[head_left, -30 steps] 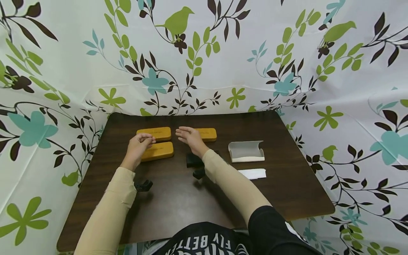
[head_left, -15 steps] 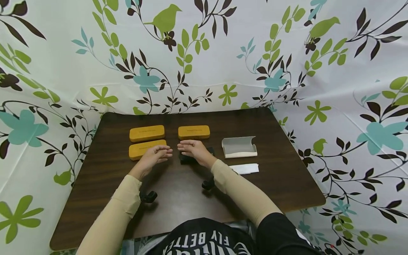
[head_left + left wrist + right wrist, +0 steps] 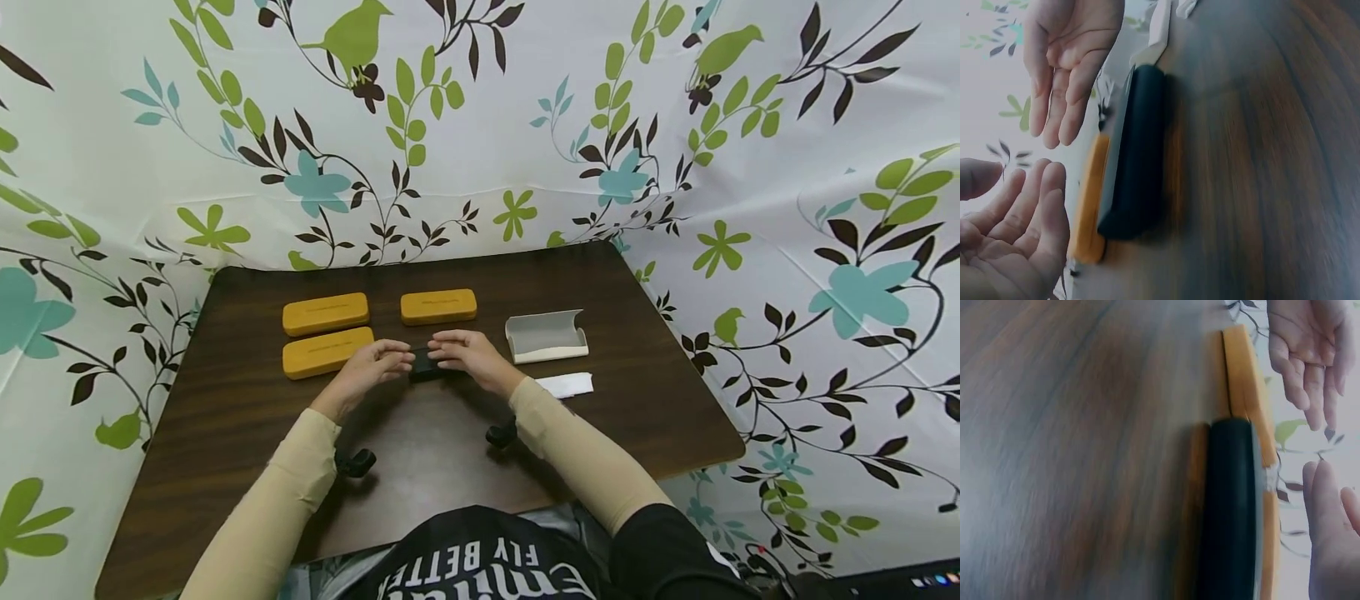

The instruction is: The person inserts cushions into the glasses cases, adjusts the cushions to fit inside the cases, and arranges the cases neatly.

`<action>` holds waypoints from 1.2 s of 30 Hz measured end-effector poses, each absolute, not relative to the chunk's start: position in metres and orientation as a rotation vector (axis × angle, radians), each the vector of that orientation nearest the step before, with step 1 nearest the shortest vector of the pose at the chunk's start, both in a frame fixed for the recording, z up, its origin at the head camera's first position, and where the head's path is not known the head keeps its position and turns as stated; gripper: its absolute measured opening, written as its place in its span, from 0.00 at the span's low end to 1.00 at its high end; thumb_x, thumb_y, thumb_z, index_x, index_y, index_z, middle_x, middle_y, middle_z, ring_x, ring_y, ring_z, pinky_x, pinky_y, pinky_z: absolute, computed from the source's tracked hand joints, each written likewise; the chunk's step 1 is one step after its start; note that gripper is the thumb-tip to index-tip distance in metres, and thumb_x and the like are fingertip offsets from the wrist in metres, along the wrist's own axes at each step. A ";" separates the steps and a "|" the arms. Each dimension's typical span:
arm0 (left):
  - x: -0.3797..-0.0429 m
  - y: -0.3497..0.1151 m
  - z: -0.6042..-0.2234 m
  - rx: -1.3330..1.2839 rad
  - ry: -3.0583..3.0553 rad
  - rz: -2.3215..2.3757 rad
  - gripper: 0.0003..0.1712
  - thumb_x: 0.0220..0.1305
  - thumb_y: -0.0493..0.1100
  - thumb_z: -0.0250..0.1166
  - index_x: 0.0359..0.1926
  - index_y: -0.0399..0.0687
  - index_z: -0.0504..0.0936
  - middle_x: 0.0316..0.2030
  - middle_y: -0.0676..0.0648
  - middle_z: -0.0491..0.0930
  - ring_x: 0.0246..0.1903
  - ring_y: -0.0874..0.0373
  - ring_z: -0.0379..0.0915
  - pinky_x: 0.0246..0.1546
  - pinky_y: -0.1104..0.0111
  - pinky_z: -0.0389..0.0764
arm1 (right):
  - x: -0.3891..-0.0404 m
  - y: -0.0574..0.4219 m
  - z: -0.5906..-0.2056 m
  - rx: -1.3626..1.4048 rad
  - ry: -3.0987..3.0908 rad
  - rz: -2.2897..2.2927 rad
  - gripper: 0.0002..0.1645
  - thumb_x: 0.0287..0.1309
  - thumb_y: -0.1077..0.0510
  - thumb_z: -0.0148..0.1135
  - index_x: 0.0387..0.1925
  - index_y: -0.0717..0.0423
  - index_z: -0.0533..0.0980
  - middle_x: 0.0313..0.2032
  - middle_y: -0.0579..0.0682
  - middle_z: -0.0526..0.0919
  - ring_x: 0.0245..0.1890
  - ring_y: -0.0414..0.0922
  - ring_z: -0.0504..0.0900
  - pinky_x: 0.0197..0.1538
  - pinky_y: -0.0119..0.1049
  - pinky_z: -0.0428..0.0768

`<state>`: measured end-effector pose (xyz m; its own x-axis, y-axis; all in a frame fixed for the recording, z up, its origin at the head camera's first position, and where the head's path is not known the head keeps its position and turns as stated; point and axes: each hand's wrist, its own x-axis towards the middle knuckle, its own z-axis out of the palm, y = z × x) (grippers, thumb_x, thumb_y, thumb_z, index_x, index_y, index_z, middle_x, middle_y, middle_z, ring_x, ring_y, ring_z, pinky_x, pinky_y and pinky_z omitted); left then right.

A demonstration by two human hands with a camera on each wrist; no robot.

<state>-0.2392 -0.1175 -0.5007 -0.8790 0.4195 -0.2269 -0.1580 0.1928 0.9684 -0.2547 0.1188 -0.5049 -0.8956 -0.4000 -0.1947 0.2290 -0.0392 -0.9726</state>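
A black, rounded case (image 3: 424, 367) lies on the dark wooden table, partly hidden by both hands in the head view. My left hand (image 3: 369, 372) hovers just left of it, fingers loosely bent and holding nothing. On the other side, my right hand (image 3: 474, 358) hangs above its right part, fingers extended and nothing in them. The fingertips of the two hands face each other with a gap between. In the left wrist view the black case (image 3: 1135, 150) lies below both hands, apart from them. The right wrist view shows the same black case (image 3: 1229, 506) near a yellow case.
Two yellow cases (image 3: 326, 313) (image 3: 327, 352) lie at the left, one behind the other. A third yellow case (image 3: 438, 307) sits behind the black one. To the right are a curved, whitish open piece (image 3: 547, 337) and a folded white sheet (image 3: 566, 385). A patterned curtain hangs behind.
My left hand has moved right, away from the front left yellow case, toward the black case. My right hand has drawn back from the rear yellow case. The head view has turned right.
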 end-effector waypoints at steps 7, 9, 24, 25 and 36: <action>-0.236 -0.071 -0.504 0.415 2.278 1.503 0.19 0.74 0.42 0.53 0.58 0.32 0.74 0.47 0.34 0.81 0.43 0.45 0.81 0.47 0.50 0.80 | -0.252 0.165 -0.504 -0.139 1.888 -1.943 0.21 0.72 0.60 0.50 0.63 0.61 0.69 0.61 0.66 0.72 0.53 0.49 0.81 0.55 0.40 0.80; -0.232 -0.051 -0.507 0.432 2.246 1.492 0.18 0.73 0.41 0.53 0.56 0.32 0.75 0.46 0.34 0.82 0.42 0.45 0.81 0.46 0.51 0.82 | -0.249 0.182 -0.506 -0.094 1.903 -1.917 0.23 0.72 0.59 0.49 0.64 0.62 0.68 0.60 0.64 0.73 0.52 0.48 0.81 0.55 0.42 0.79; -0.222 0.058 -0.527 0.359 2.034 1.487 0.15 0.71 0.41 0.56 0.49 0.33 0.77 0.35 0.40 0.82 0.26 0.56 0.81 0.27 0.66 0.85 | -0.235 0.277 -0.518 0.174 1.912 -1.981 0.26 0.72 0.58 0.49 0.65 0.70 0.64 0.45 0.50 0.79 0.41 0.40 0.81 0.47 0.33 0.79; -0.221 0.062 -0.529 0.351 2.040 1.479 0.14 0.71 0.41 0.56 0.48 0.33 0.78 0.34 0.41 0.82 0.25 0.56 0.81 0.26 0.66 0.84 | -0.235 0.283 -0.518 0.197 1.923 -1.981 0.26 0.72 0.58 0.49 0.65 0.70 0.64 0.43 0.49 0.79 0.39 0.40 0.81 0.45 0.32 0.79; -0.218 0.094 -0.532 0.516 2.588 0.931 0.17 0.67 0.51 0.61 0.49 0.45 0.76 0.37 0.45 0.82 0.32 0.53 0.79 0.32 0.61 0.80 | -0.222 0.339 -0.525 0.288 2.434 -1.438 0.18 0.65 0.61 0.58 0.54 0.64 0.74 0.34 0.49 0.73 0.30 0.43 0.69 0.31 0.33 0.70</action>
<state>-0.2185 0.0938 -0.5318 -0.8755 0.4433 -0.1924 0.2192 0.7191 0.6594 -0.2222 0.3387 -0.5246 -0.9353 0.0200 -0.3532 0.3190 0.4795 -0.8175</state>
